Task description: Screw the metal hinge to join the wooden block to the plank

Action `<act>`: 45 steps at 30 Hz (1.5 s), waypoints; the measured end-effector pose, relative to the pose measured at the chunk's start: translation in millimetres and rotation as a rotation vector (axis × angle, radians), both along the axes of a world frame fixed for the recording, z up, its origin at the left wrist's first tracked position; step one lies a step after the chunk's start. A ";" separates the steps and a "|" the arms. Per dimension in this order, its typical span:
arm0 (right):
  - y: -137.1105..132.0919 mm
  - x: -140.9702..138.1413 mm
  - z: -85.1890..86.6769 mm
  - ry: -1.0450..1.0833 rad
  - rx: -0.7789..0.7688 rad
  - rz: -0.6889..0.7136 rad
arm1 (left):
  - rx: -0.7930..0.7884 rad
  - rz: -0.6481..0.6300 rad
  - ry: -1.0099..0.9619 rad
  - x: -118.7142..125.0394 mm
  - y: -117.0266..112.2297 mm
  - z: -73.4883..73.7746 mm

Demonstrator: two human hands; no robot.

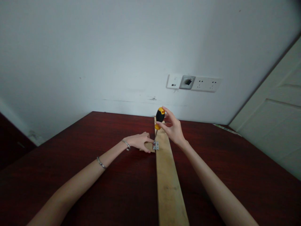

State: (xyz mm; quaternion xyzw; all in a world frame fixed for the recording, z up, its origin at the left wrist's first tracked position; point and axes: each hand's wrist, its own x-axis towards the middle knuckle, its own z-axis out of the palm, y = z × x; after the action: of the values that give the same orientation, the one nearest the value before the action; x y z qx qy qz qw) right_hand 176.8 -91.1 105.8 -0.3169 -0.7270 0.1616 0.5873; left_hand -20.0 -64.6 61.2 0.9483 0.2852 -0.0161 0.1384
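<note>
My right hand point(174, 128) is closed on the yellow and black handle of a screwdriver point(160, 116). The screwdriver stands nearly upright, its shaft reaching down to a small metal hinge point(155, 145). That hinge lies across the left edge of a long wooden plank point(168, 175) and a small wooden block point(150, 147) beside it. Thumb and fingers of my left hand point(140, 141) grip the small block, with fingertips close to the hinge. Whether a screw sits under the screwdriver's tip is too small to tell.
The plank rests lengthwise on a dark red table point(113, 188), running from the near edge toward the wall. Sockets and a switch panel point(194, 83) are on the white wall point(117, 47) behind. A pale panelled door point(277, 103) stands at the right.
</note>
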 end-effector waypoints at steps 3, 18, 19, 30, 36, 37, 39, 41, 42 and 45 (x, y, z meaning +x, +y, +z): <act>0.5 0.3 -0.5 -0.009 0.011 -0.011 | -0.002 0.000 0.003 0.0 -0.6 1.0; -2.3 1.1 -0.9 0.001 -0.006 0.052 | -0.012 -0.012 -0.031 -2.2 2.5 -3.9; -2.5 1.3 -0.8 0.001 -0.007 0.061 | -0.016 -0.011 -0.030 -2.3 2.6 -4.1; -1.8 2.3 0.8 -0.031 -0.013 0.060 | -0.008 0.064 -0.019 0.6 -0.8 -2.0; -1.1 0.2 1.2 -0.004 -0.033 0.056 | 0.016 0.071 -0.037 1.0 -0.6 -1.0; -1.2 -0.2 1.3 0.000 -0.037 0.056 | 0.018 0.078 -0.034 1.0 -0.7 -0.9; -1.3 -1.0 1.4 0.003 -0.034 0.050 | 0.022 0.093 -0.025 1.2 -1.0 -0.6; -1.3 -1.5 1.5 0.001 -0.031 0.043 | 0.029 0.100 -0.018 1.2 -1.3 -0.5; -1.4 -1.6 1.7 0.001 -0.031 0.041 | 0.034 0.100 -0.016 1.2 -1.4 -0.6; -2.6 -1.1 2.8 -0.011 -0.036 0.035 | 0.047 0.103 -0.015 1.1 -1.3 -1.0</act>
State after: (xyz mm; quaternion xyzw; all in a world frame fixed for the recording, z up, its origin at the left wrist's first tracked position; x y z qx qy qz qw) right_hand 175.7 -93.7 108.6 -0.3154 -0.7327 0.1831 0.5745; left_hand -18.9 -66.0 60.2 0.9354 0.3330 0.0051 0.1187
